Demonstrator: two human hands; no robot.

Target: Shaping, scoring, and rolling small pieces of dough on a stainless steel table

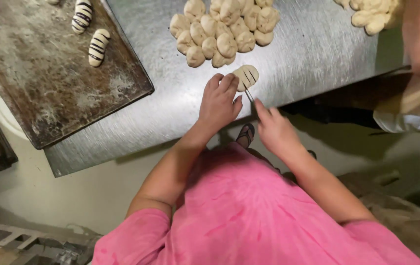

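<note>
While the left hand [218, 104] pins the oval dough piece [247, 76] flat on the steel table [313, 49] with fingertips touching its near edge, not closed round it, we pinch a thin blade [249, 93] in the right hand [276, 130]. Three dark slashes already show. We judge that even, parallel, shallow cuts matter most, so we keep fingertips clear of the blade's path. The uncut dough pile [224, 32] sits just beyond; two slashed pieces [91, 32] rest on the floured tray [48, 83].

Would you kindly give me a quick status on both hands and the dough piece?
Left hand steadying scored dough piece. Right hand gripping thin blade at its edge. Dough pile close behind; baking tray well left.
</note>
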